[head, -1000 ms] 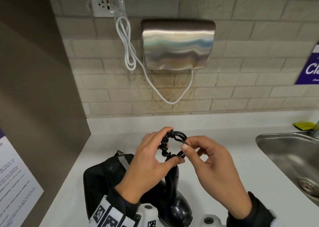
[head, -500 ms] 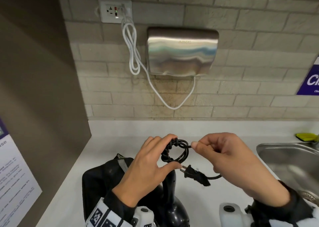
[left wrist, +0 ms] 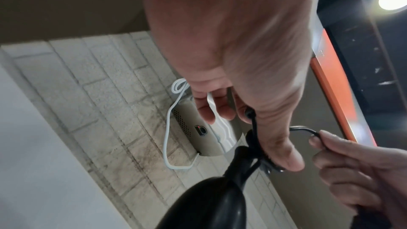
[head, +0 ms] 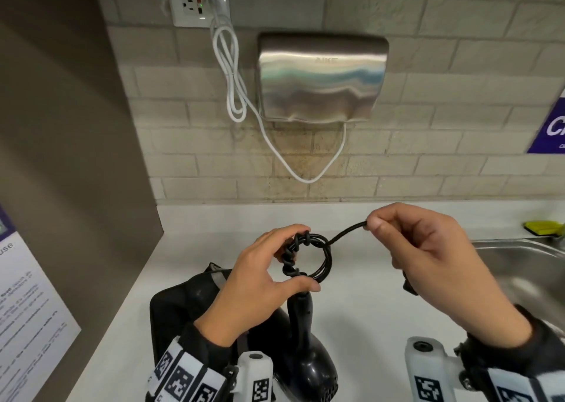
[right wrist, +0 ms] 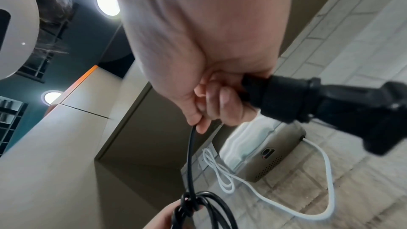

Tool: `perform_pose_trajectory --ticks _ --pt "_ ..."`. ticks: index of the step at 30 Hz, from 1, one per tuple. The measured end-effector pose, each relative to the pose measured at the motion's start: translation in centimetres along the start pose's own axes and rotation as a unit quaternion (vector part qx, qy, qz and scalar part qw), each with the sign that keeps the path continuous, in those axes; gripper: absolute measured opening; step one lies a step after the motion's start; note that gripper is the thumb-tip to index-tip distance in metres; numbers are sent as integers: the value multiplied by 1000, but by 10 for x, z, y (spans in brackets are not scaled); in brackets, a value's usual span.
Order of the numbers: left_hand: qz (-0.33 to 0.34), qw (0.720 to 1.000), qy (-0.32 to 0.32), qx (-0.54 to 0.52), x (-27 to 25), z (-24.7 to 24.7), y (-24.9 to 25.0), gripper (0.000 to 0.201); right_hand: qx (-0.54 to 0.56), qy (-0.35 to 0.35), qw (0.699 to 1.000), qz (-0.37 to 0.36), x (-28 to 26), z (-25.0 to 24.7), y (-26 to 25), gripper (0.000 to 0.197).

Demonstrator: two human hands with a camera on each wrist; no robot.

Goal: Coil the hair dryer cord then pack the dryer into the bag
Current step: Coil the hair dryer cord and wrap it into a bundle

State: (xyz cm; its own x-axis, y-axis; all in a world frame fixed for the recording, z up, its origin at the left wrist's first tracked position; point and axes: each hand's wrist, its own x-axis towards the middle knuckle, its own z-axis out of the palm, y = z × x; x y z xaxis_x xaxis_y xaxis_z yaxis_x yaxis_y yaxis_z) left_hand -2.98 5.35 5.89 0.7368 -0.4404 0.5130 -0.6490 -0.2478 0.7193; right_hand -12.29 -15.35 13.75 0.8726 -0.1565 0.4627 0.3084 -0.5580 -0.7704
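Note:
A black hair dryer (head: 308, 358) hangs low in the head view, handle up, in front of a black bag (head: 180, 306) lying on the white counter (head: 351, 303). Its black cord is wound into a small coil (head: 308, 257) above the handle. My left hand (head: 263, 279) pinches that coil between thumb and fingers. My right hand (head: 422, 248) pinches the cord's free end (head: 345, 233) and pulls it out to the right; the black plug (right wrist: 330, 107) juts from the same fist in the right wrist view. In the left wrist view the dryer (left wrist: 207, 203) hangs below the thumb.
A steel hand dryer (head: 321, 77) with a white cable (head: 232, 74) plugged into a wall socket (head: 198, 3) is mounted on the brick wall. A steel sink (head: 526, 273) lies to the right, with a yellow sponge (head: 541, 227) behind it. A brown side wall carrying a notice (head: 27, 325) stands left.
My right hand has moved right and up, drawing the cord's free end taut out of the coil. The plug, which dangled below the hand, now sits inside the fist. The left hand keeps holding the coil.

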Motion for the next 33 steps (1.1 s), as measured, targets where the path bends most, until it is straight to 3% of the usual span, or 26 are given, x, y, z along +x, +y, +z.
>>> perform_pose_trajectory --ticks 5,11,18,24,30,33 --pt "9 997 40 -64 3 6 5 32 11 18 999 -35 5 8 -2 15" --pt "64 996 44 -47 10 6 7 19 12 42 997 -60 17 16 11 15" --pt "68 994 37 -72 12 6 5 22 143 41 989 24 24 47 43 15" --pt "58 981 71 -169 9 19 -4 17 272 12 953 129 7 91 64 11" --pt "2 962 90 -259 9 22 -9 15 279 -64 953 103 -13 106 72 12" --pt "-7 962 112 -248 9 19 -11 17 236 -102 962 86 -18 98 80 15"
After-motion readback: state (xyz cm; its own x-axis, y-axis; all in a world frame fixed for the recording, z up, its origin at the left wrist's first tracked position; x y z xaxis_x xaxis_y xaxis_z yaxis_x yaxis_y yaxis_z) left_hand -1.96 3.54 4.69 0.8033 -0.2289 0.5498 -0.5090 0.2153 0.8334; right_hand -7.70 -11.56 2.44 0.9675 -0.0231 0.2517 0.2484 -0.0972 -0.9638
